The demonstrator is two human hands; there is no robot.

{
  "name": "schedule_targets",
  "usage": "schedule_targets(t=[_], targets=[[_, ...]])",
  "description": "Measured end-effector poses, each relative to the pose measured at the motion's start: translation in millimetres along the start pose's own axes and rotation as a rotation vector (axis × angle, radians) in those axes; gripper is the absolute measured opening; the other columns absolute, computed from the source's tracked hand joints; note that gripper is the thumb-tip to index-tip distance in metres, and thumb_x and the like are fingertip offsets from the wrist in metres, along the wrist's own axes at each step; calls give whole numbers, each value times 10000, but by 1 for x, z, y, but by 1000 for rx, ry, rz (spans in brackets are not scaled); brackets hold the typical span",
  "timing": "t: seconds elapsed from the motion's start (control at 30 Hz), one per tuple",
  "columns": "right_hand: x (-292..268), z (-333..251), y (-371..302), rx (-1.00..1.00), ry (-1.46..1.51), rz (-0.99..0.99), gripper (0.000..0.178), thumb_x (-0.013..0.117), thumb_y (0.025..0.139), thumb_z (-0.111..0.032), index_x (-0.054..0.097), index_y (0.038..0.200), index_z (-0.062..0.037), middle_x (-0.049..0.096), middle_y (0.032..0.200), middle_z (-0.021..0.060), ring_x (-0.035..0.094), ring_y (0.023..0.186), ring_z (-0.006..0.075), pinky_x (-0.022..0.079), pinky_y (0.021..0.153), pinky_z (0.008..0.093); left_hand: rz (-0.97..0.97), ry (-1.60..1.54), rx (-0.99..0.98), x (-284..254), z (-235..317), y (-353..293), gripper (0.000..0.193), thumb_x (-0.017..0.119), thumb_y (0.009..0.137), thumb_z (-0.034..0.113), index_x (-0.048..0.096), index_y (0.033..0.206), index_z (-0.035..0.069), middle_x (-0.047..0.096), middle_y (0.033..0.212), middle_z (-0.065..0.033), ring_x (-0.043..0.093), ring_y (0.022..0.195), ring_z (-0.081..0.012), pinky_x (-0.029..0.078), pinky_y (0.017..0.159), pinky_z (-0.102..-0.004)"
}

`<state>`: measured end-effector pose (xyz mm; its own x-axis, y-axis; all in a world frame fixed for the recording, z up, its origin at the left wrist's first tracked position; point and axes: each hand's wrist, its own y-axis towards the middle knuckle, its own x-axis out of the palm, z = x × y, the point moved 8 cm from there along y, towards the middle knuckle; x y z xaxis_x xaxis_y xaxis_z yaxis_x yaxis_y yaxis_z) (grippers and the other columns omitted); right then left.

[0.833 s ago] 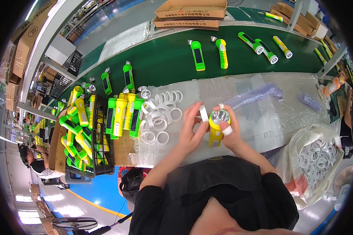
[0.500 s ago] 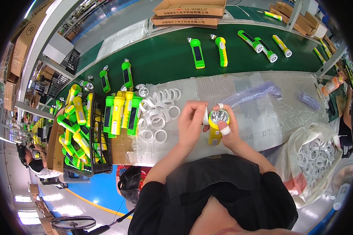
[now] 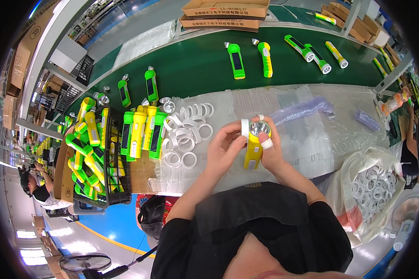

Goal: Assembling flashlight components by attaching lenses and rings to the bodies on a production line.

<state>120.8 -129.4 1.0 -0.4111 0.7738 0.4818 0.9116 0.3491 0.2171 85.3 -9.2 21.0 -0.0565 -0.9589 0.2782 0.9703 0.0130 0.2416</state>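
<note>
My right hand (image 3: 273, 151) is closed round a yellow flashlight (image 3: 252, 156), whose shiny reflector faces up. White tape wraps the thumb and one finger of that hand. Between the fingers of my left hand (image 3: 226, 147) is a white ring (image 3: 245, 128), held on edge just left of the flashlight's head; whether the two touch I cannot tell. Loose white rings (image 3: 186, 142) lie to the left of my hands on the plastic-covered table. Beyond them several green and yellow flashlights (image 3: 137, 135) stand grouped together.
A black crate (image 3: 108, 200) full of flashlights is at the left. On the right hangs a white sack (image 3: 333, 195) of rings. Flashlights, some with reflectors hanging out, lie on the green belt (image 3: 191, 69) ahead. A clear plastic sleeve (image 3: 302, 109) lies beyond my hands.
My left fingers have opened out from a curled grip, and the white ring now shows upright between them. The flashlight stays in my right hand. Flashlights on the belt have shifted slightly.
</note>
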Motion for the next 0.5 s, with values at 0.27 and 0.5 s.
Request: schedule_targets(t=[0.27,0.5], targets=[[7,4,7,68,90,43,447,533,968,-434,434,1238,-93,598,984,84,626,750,192,532,687,325,202,23,-25,-7,-10,14,309,497,1027,202,583,808,3,573,933,-48,521,744,-77,423,597,-234],[3,6,21,71,147,49,429,517,975,-425,433,1245,-102,631,930,126,633,741,214,536,695,338,124,61,36,-13,2,22,380,417,1052,276,643,1048,-30,611,1179,-126,593,912,-165,486,783,-282]])
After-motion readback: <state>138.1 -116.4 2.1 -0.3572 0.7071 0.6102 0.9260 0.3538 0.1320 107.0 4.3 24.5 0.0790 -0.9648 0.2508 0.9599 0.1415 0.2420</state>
